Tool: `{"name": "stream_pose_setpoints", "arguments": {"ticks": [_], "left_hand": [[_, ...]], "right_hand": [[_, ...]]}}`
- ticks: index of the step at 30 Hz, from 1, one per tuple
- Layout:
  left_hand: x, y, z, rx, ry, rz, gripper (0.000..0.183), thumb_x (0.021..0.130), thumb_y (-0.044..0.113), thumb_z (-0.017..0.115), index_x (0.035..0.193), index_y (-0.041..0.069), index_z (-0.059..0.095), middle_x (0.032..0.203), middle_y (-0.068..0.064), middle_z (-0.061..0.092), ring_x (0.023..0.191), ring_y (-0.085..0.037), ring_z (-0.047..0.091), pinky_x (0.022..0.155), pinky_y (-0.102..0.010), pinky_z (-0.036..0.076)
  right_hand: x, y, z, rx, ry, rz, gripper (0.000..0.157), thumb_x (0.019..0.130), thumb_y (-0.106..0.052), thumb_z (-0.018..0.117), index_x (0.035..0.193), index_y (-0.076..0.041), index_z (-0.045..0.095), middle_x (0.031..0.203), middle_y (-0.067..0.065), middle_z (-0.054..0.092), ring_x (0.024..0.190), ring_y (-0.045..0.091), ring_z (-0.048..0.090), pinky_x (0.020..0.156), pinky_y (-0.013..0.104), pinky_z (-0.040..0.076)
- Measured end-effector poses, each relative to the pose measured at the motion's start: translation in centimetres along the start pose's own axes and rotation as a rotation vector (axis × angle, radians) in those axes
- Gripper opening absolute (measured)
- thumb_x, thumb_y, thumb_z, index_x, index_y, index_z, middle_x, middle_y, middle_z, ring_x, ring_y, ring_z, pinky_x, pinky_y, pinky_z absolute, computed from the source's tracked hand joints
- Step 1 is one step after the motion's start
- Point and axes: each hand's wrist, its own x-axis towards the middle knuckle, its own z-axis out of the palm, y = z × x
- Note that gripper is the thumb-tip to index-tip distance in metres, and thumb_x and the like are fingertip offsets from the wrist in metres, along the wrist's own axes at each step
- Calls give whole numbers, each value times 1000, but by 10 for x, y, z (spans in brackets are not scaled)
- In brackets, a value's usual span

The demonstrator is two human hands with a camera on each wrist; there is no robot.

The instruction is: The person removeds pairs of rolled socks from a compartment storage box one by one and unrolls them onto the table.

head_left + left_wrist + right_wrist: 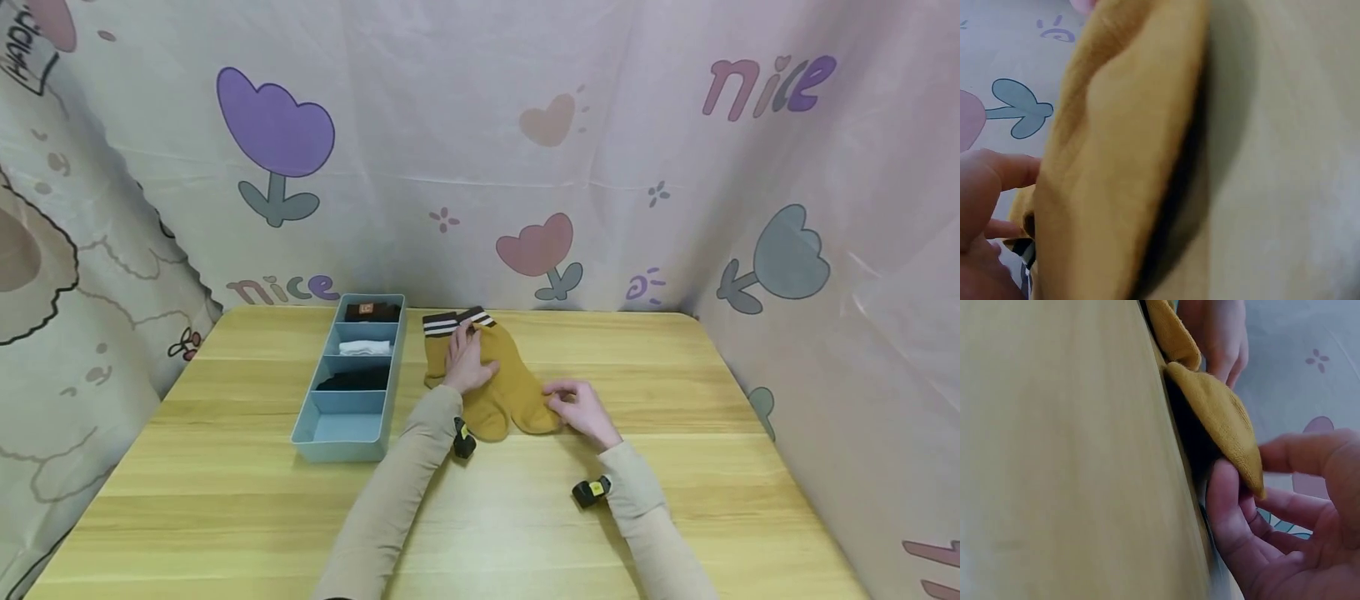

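Note:
A pair of mustard-yellow socks point(506, 367) with dark, white-striped cuffs lies on the table, one partly over the other. My left hand point(467, 360) rests on them just below the cuffs, thumb spread out to the side. In the left wrist view a raised fold of sock point(1122, 150) hides part of the fingers. At the toe of the right-hand sock, my right hand point(583, 408) pinches the fabric. The right wrist view shows that toe point(1225, 419) lifted at its edge, with fingertips point(1222, 478) on both sides of it.
Left of the socks stands a blue divided box point(393, 392). Its compartments hold a dark brown folded item point(372, 312), a white one point(365, 347) and a black one point(356, 380); the front compartment point(347, 417) shows its bare floor. A patterned curtain point(420, 125) surrounds the wooden table point(225, 500).

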Motion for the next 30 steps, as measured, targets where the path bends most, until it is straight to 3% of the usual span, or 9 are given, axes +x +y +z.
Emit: {"name": "stream_pose_setpoints", "arguments": {"ticks": [3,6,10,13,16,20,23,30], "left_hand": [[2,-2,1,22,21,18,68,88,24,72,144,1,42,167,-16,12,156,-37,10,127,-52,14],[5,-5,1,-1,48,56,64,87,21,71,140,5,41,165,-16,20,156,-37,13,127,-53,12],[11,-8,1,-39,49,82,73,88,23,70,148,4,34,157,-20,35,151,-38,26,127,-54,13],[13,-10,2,-29,29,53,78,92,28,66,154,1,28,152,-22,42,148,-39,33,127,-53,14],[15,-11,2,23,2,14,76,96,32,62,155,1,27,153,-23,44,147,-40,35,128,-52,13],[16,-7,2,92,-22,20,71,97,38,59,153,2,34,156,-21,42,147,-41,36,127,-54,11],[17,-6,1,132,-62,34,74,97,44,60,154,4,34,158,-20,40,150,-39,31,127,-56,7],[19,-10,-5,223,-224,4,88,96,59,54,162,13,19,170,-8,19,159,-34,2,126,-54,-9]], "right_hand": [[1,0,-1,-1,-14,15,29,91,-8,69,114,11,68,95,18,69,59,6,54,53,21,49],[2,3,-2,-50,18,-17,30,88,-10,74,111,8,70,90,16,68,69,7,56,60,19,47],[3,8,-3,-71,44,-90,29,84,-7,78,109,5,73,105,20,67,91,20,61,82,26,49],[3,13,-3,-54,0,-146,29,83,-3,77,111,4,72,118,22,65,106,32,62,96,37,50],[2,18,-1,-48,-58,-190,28,85,-1,76,111,4,72,117,23,68,107,38,63,96,38,52],[0,21,0,-48,-87,-212,23,85,-4,77,108,3,74,105,22,72,93,21,65,85,25,53],[0,21,-1,-57,-93,-211,24,86,-4,76,108,3,73,102,21,72,90,13,62,82,22,51],[-2,12,-3,-83,-135,-216,29,87,4,71,114,11,68,103,28,70,98,45,60,89,35,53]]}}
